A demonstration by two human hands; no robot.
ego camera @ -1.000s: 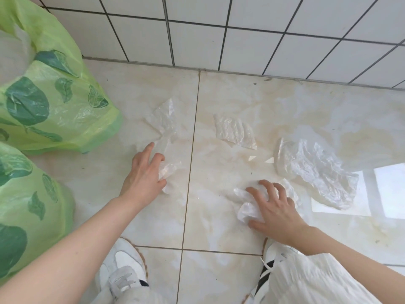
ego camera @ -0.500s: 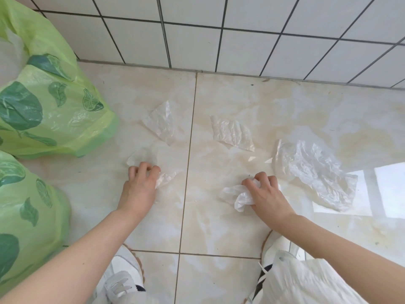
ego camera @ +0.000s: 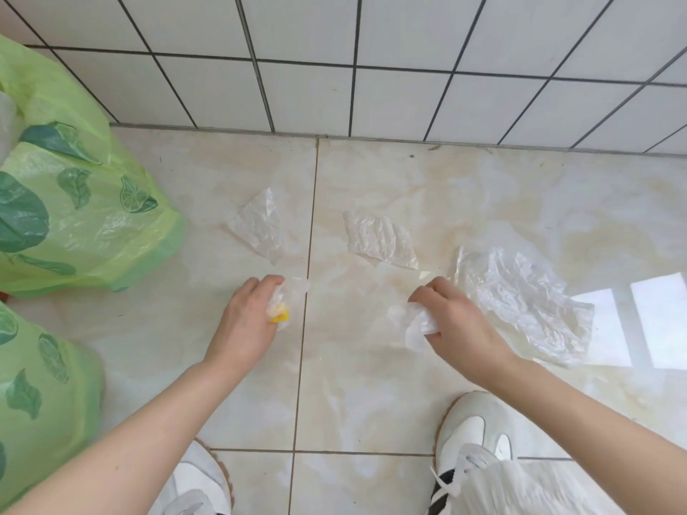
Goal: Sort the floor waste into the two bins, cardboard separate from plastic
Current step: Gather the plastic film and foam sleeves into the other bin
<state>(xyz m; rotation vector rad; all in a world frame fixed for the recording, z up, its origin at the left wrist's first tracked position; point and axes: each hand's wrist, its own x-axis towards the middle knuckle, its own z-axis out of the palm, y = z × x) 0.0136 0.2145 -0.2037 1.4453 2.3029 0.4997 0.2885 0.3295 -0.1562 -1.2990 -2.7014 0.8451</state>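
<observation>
My left hand (ego camera: 250, 317) grips a crumpled clear plastic scrap with a yellow patch (ego camera: 283, 305) just above the floor. My right hand (ego camera: 451, 321) holds a bunched white plastic piece (ego camera: 412, 323). Three clear plastic pieces lie flat on the tiles: a small one (ego camera: 258, 226) beyond my left hand, a ribbed one (ego camera: 379, 239) in the middle, and a large crinkled bag (ego camera: 524, 302) right of my right hand. Two bins lined with green leaf-print bags stand at the left, one farther (ego camera: 78, 224), one nearer (ego camera: 37, 395). No cardboard is visible on the floor.
A white tiled wall (ego camera: 371, 68) rises right behind the waste. My two white shoes (ego camera: 472, 429) stand at the bottom, with white trouser cloth (ego camera: 520, 488) over the right one. Bright window reflections (ego camera: 632, 321) lie on the glossy floor at the right.
Both hands have closed round their plastic pieces and lifted them off the tiles. The left hand's scrap now shows a yellow patch.
</observation>
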